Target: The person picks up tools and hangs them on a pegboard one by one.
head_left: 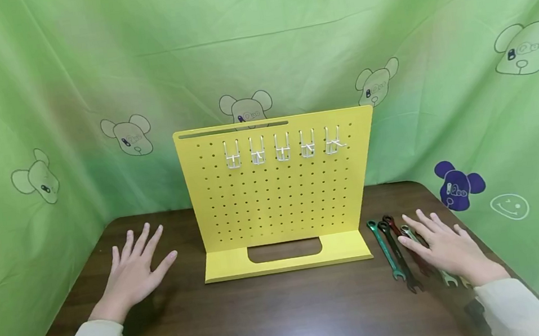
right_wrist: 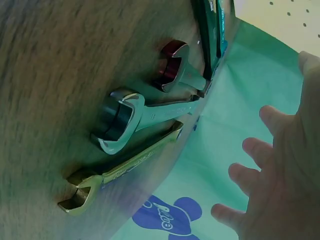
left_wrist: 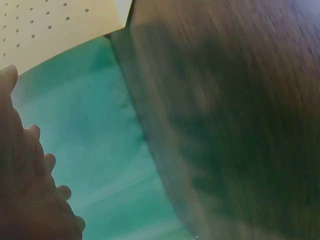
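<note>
My left hand (head_left: 132, 274) is spread over the left side of the table, its fingers straight and holding nothing. On the right, my right hand (head_left: 446, 252) hovers with spread fingers over a row of combination wrenches. A green wrench (head_left: 386, 250) and a black wrench (head_left: 396, 253) lie side by side to its left. Partly hidden beneath the hand in the head view are a red wrench (right_wrist: 176, 65), a silver wrench (right_wrist: 132, 120) and a gold wrench (right_wrist: 90, 192). The right wrist view shows their open ends near the camera, with the hand apart from them.
A yellow pegboard (head_left: 279, 206) stands on its base at the table's back middle. Several white wire hooks (head_left: 283, 155) hang in a row near its top. Green cloth (head_left: 292, 29) with printed bear heads surrounds the dark wooden table (head_left: 278, 314).
</note>
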Demonstrator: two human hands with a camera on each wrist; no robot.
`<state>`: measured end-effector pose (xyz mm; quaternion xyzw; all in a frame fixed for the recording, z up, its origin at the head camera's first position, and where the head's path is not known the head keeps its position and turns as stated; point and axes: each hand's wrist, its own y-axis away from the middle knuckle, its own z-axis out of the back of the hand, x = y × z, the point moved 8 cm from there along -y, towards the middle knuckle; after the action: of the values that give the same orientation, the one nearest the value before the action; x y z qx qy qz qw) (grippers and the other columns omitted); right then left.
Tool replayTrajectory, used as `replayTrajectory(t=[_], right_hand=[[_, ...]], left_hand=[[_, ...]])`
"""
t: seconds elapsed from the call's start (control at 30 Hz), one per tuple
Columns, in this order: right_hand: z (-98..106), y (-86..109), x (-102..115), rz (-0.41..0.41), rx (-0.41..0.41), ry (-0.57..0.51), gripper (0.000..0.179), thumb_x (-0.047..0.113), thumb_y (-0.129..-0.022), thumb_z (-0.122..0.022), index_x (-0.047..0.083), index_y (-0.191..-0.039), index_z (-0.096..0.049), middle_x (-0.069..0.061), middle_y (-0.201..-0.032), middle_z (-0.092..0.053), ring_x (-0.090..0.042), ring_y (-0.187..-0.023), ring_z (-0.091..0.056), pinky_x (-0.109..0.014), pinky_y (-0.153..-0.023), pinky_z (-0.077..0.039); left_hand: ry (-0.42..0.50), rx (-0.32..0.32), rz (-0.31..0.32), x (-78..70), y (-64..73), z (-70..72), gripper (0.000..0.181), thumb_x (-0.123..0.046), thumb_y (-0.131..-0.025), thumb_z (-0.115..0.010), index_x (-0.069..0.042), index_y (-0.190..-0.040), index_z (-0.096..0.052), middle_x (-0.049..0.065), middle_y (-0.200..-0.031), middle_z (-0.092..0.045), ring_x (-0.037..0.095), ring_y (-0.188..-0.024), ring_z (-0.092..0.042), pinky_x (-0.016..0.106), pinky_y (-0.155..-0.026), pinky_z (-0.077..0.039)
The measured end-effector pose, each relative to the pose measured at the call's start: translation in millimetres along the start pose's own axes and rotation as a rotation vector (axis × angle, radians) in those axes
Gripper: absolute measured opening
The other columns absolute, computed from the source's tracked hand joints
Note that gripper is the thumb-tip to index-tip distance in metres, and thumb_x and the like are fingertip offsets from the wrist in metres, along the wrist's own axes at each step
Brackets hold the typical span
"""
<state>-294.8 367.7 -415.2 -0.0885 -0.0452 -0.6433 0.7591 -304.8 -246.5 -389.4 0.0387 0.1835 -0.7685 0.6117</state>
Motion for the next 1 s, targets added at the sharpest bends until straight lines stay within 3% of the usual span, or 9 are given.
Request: replayTrajectory(t=[0.33, 0.7, 1.0], right_hand=[[-9.3, 1.4, -3.6, -0.021, 0.030, -0.079, 0.071, 0.057, -0.105, -0.034, 0.013, -0.160, -0.024, -0.028, -0.160, -0.020, -0.054, -0.141, -0.021, -0.083, -0.096, -0.018], [-12.5, 1.6, 3.8, -0.006, 0.092, -0.235, 0.069, 0.049, -0.108, -0.032, 0.000, -0.156, -0.028, -0.036, -0.154, -0.023, -0.059, -0.137, -0.024, -0.084, -0.092, -0.022], [-12.8, 4.0, 9.8, 0.027, 0.071, -0.276, 0.067, 0.043, -0.109, -0.037, -0.011, -0.148, -0.036, -0.037, -0.148, -0.035, -0.059, -0.133, -0.032, -0.075, -0.097, -0.032]], left_hand=[[0.301, 0.047, 0.054, 7.9, -8.6, -11.3, 0.071, -0.055, -0.105, -0.036, -0.026, -0.162, -0.006, 0.012, -0.167, 0.002, 0.045, -0.148, 0.010, 0.073, -0.109, 0.010], [0.609, 0.077, 0.081, -7.3, -31.8, -4.9, 0.069, -0.056, -0.106, -0.027, -0.029, -0.161, 0.006, 0.007, -0.167, 0.009, 0.039, -0.149, 0.011, 0.077, -0.107, 0.000], [0.800, 0.002, 0.018, -25.9, -56.0, 1.7, 0.068, -0.054, -0.107, -0.027, -0.028, -0.161, 0.004, 0.006, -0.167, -0.003, 0.031, -0.151, -0.004, 0.062, -0.117, -0.009]])
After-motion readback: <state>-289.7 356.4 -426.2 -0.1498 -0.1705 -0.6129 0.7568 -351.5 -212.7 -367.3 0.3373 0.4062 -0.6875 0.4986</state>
